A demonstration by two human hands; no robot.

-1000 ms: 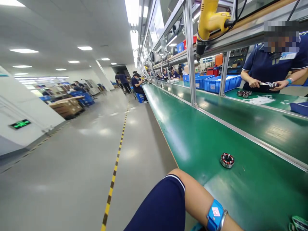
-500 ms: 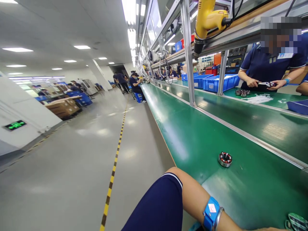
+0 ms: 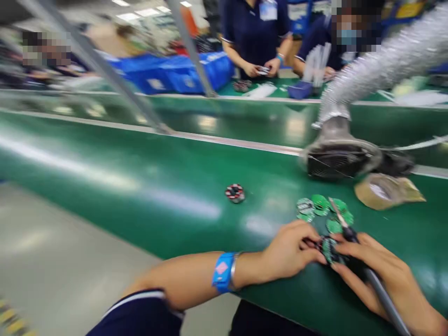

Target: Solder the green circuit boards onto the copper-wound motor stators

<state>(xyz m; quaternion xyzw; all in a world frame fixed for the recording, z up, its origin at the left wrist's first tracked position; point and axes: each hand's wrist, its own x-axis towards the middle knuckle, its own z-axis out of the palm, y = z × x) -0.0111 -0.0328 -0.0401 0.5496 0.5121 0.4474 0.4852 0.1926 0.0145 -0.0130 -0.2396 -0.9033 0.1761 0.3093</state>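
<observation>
My left hand [image 3: 292,249], with a blue wrist strap [image 3: 224,272] behind it, pinches a dark ring-shaped part, likely a motor stator, with a small green round circuit board [image 3: 328,249] on it. My right hand [image 3: 381,273] holds a soldering iron [image 3: 351,234], its tip pointing up and away, while its thumb and fingertips also touch the board. Several loose green round circuit boards [image 3: 320,204] lie just beyond my hands. Another stator [image 3: 234,193], silver-rimmed with red and white parts, stands alone to the left on the green bench [image 3: 196,214].
A roll of tan tape [image 3: 376,191] lies at the right, near a fume extraction nozzle [image 3: 341,156] on a silver flexible duct [image 3: 378,70]. Across the bench, one person [image 3: 257,39] handles a small part; another sits farther right. Blue bins [image 3: 175,72] stand beyond the metal post [image 3: 129,88].
My view has swung right and down from the aisle to the bench. Both hands, the soldering iron and the loose boards now show. The lone stator appears farther left.
</observation>
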